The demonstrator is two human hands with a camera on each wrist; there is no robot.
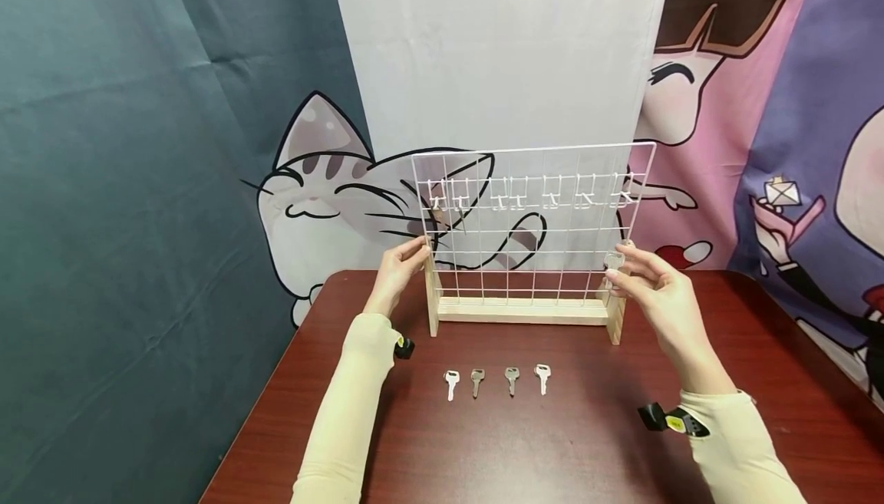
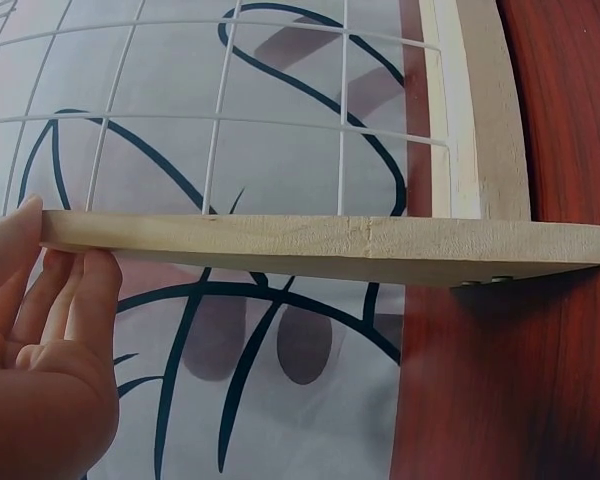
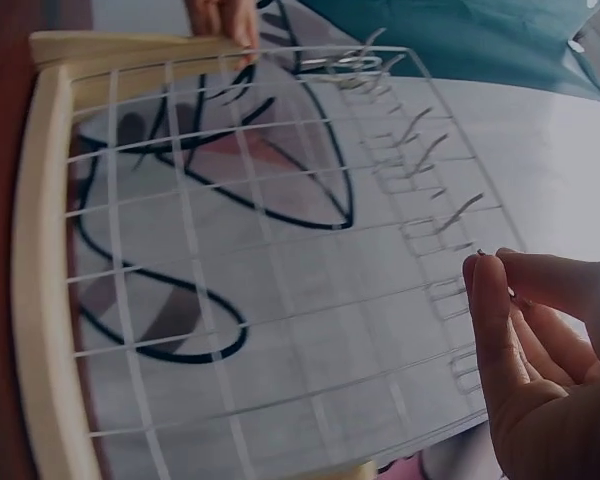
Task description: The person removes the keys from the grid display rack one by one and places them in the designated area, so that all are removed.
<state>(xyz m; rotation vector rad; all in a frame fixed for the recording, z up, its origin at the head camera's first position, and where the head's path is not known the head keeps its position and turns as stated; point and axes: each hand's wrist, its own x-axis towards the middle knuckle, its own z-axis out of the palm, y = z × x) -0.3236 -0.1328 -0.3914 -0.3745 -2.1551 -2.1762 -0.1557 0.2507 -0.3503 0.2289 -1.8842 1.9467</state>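
A white wire grid rack stands upright in a pale wooden base. My left hand pinches the top of the wooden upright at the rack's left side. On the right, my right hand holds a silver key between thumb and fingers, close to the grid's right edge. Only a thin edge of that key shows in the right wrist view. White hooks line the upper grid, and keys appear to hang from the leftmost ones.
Several loose keys, among them a silver key and a darker key, lie in a row on the reddish-brown table before the rack. Behind it hangs a printed cloth backdrop.
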